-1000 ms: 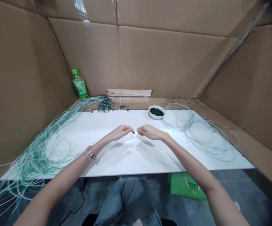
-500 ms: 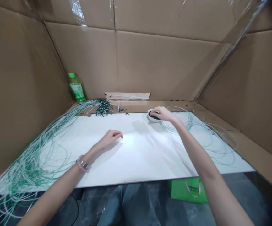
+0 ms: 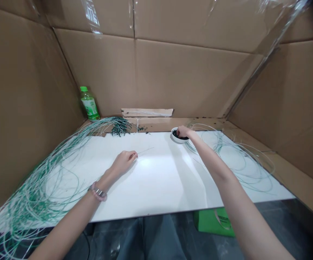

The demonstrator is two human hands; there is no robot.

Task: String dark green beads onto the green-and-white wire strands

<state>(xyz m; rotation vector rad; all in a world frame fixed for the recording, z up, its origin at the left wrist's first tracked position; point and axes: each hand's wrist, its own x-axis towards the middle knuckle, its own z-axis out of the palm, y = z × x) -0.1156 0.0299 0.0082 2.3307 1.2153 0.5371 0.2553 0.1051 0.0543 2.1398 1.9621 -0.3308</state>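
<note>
Fingers of our left hand (image 3: 124, 161) are pinched together on a thin strand (image 3: 146, 150), its free end pointing toward the white bowl (image 3: 180, 139), while our right hand (image 3: 184, 132) dips into that bowl among the dark pieces (image 3: 175, 133), though we cannot tell whether its fingertips are closed. Loose loops of pale green wire (image 3: 234, 167) lie on the table (image 3: 156, 187) to the right of the bowl, and we have the big tangled bundle (image 3: 37, 195) well to its left.

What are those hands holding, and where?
The left hand pinches a thin strand back from its free tip; the right hand dips into the white bowl, any hold hidden.
</note>
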